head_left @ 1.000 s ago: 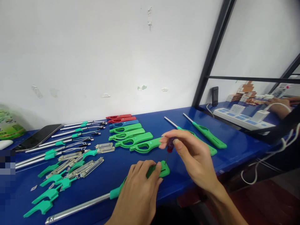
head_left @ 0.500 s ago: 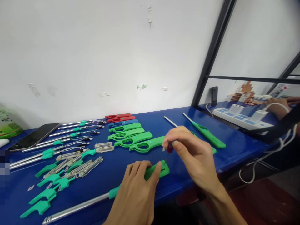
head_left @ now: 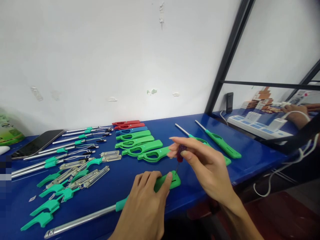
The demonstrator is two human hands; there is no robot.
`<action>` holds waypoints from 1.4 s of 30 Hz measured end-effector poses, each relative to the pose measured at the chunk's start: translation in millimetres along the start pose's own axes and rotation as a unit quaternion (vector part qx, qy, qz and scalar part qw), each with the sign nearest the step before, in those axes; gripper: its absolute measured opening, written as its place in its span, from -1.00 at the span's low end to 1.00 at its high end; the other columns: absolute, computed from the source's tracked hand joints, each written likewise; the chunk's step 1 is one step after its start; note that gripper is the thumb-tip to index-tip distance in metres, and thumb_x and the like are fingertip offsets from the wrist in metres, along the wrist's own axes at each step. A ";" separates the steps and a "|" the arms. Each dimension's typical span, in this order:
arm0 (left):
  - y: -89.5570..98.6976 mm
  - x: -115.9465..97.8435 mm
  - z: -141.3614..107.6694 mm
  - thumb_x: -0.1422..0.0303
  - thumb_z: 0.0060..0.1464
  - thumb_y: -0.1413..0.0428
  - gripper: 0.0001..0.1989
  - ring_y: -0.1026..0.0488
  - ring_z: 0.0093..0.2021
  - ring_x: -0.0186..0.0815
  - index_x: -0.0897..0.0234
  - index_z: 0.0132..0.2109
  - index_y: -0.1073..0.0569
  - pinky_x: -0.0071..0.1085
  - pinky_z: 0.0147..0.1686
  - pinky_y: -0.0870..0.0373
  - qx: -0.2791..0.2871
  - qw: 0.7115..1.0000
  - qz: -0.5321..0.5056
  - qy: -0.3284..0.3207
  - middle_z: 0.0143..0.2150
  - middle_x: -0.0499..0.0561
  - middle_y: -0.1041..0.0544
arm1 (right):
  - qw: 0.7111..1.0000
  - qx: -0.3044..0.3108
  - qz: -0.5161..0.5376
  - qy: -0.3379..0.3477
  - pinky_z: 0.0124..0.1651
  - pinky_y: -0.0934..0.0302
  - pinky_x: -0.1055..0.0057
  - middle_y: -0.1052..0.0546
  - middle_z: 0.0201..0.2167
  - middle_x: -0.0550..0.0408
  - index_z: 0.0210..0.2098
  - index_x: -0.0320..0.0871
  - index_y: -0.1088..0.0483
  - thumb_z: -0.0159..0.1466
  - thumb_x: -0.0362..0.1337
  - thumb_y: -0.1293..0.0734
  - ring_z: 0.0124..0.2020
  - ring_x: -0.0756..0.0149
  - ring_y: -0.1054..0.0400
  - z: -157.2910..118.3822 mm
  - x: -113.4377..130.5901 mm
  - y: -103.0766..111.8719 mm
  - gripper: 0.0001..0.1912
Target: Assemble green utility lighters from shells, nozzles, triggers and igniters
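One green lighter (head_left: 121,204) bears a long silver tube (head_left: 82,220).

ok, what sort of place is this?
Probably a small hand-assembly workbench. On the blue table, metal tubes with teal collars and coloured handles lie grouped by kind, and a small screwdriver has its tip at a green handle.
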State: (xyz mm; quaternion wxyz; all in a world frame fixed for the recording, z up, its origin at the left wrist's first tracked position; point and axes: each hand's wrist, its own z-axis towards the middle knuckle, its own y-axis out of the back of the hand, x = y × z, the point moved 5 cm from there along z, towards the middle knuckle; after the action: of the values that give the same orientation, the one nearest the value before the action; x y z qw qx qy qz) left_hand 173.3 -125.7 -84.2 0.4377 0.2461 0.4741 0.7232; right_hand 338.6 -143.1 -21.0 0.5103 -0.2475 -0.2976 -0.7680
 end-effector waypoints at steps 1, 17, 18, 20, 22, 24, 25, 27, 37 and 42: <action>0.0 0.0 0.0 0.59 0.23 0.00 -0.39 -0.49 0.00 -0.04 0.21 0.39 -0.34 -0.08 -0.03 -0.51 0.002 1.000 0.000 -0.001 0.05 0.19 -0.53 | 1.000 -0.019 -0.011 0.005 -0.11 -0.46 0.25 -0.61 -0.13 0.10 0.16 0.18 -0.56 0.46 -0.30 -0.37 -0.17 0.24 -0.52 0.4 0.0 1.7 -0.66; -0.3 -0.2 -0.9 0.60 0.23 -0.02 -0.39 -0.47 0.01 -0.06 0.21 0.39 -0.32 -0.08 -0.02 -0.50 0.019 1.000 -0.007 0.005 0.06 0.18 -0.51 | 0.999 0.004 -0.031 0.027 -0.09 -0.47 0.28 -0.62 -0.03 0.07 0.14 0.13 -0.57 0.52 -0.36 -0.26 -0.07 0.24 -0.52 2.4 3.7 5.6 -0.65; -0.6 -0.1 -0.8 0.60 0.24 -0.01 -0.39 -0.47 0.01 -0.06 0.21 0.40 -0.32 -0.08 -0.02 -0.50 0.021 1.000 -0.005 0.005 0.06 0.18 -0.51 | 0.999 -0.009 -0.032 0.030 -0.12 -0.47 0.29 -0.62 -0.10 0.10 0.12 0.14 -0.58 0.50 -0.37 -0.29 -0.13 0.26 -0.52 2.3 4.1 6.5 -0.65; -0.9 0.1 -0.4 0.60 0.26 0.00 -0.39 -0.47 0.01 -0.06 0.21 0.41 -0.31 -0.07 -0.02 -0.50 0.022 1.000 -0.002 0.006 0.06 0.18 -0.51 | 0.995 -0.059 -0.064 0.052 -0.17 -0.44 0.31 -0.58 -0.24 0.14 0.07 0.15 -0.61 0.40 -0.36 -0.44 -0.23 0.29 -0.47 1.6 6.7 10.2 -0.68; -0.6 0.3 0.2 0.60 0.27 0.01 -0.40 -0.47 0.01 -0.05 0.22 0.41 -0.31 -0.06 -0.02 -0.51 0.019 1.000 0.001 0.006 0.06 0.19 -0.51 | 0.991 -0.070 -0.095 0.064 -0.14 -0.43 0.30 -0.54 -0.20 0.11 0.07 0.14 -0.62 0.36 -0.32 -0.49 -0.19 0.26 -0.45 1.3 9.2 10.2 -0.67; -0.2 0.1 0.8 0.59 0.27 0.00 -0.41 -0.47 0.01 -0.05 0.23 0.40 -0.32 -0.06 -0.03 -0.51 0.017 1.000 -0.001 0.004 0.06 0.19 -0.51 | 0.995 -0.021 -0.077 0.055 -0.10 -0.45 0.27 -0.56 -0.07 0.06 0.15 0.15 -0.58 0.45 -0.30 -0.39 -0.08 0.23 -0.47 2.0 9.1 5.1 -0.67; 0.0 -0.1 1.1 0.59 0.27 0.00 -0.41 -0.47 0.00 -0.05 0.23 0.40 -0.32 -0.06 -0.03 -0.51 0.016 1.000 -0.002 0.003 0.06 0.19 -0.51 | 0.997 0.006 -0.057 0.045 -0.10 -0.46 0.28 -0.58 -0.03 0.05 0.20 0.15 -0.55 0.50 -0.32 -0.31 -0.05 0.23 -0.49 2.2 8.3 2.2 -0.64; 0.0 -0.6 1.5 0.60 0.25 -0.01 -0.40 -0.48 0.01 -0.04 0.23 0.39 -0.32 -0.05 -0.02 -0.51 0.018 1.000 -0.004 0.001 0.07 0.19 -0.51 | 0.999 0.011 -0.037 0.039 -0.14 -0.46 0.30 -0.61 -0.09 0.08 0.21 0.17 -0.53 0.51 -0.38 -0.27 -0.10 0.26 -0.51 2.3 7.4 0.7 -0.59; -1.0 0.1 -0.3 0.60 0.25 0.00 -0.40 -0.47 0.02 -0.05 0.24 0.40 -0.31 -0.05 -0.01 -0.51 0.016 1.000 -0.003 0.004 0.07 0.20 -0.50 | 0.998 -0.012 -0.056 0.012 -0.13 -0.46 0.29 -0.63 -0.08 0.10 0.16 0.17 -0.56 0.50 -0.36 -0.31 -0.11 0.24 -0.53 0.4 5.6 8.2 -0.63; -1.1 -0.8 0.9 0.60 0.24 -0.01 -0.39 -0.47 0.03 -0.02 0.24 0.41 -0.31 -0.03 -0.02 -0.52 0.027 1.000 0.007 0.005 0.06 0.20 -0.51 | 0.993 -0.052 -0.094 0.048 -0.11 -0.43 0.26 -0.55 -0.13 0.07 0.06 0.12 -0.61 0.40 -0.26 -0.45 -0.13 0.22 -0.46 -0.1 7.9 7.1 -0.74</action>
State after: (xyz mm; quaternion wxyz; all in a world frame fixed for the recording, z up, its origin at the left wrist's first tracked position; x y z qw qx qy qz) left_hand 174.9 -125.7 -84.8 0.4234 0.2575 0.4939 0.7145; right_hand 342.4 -150.3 -14.2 0.4363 -0.2076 -0.2541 -0.8378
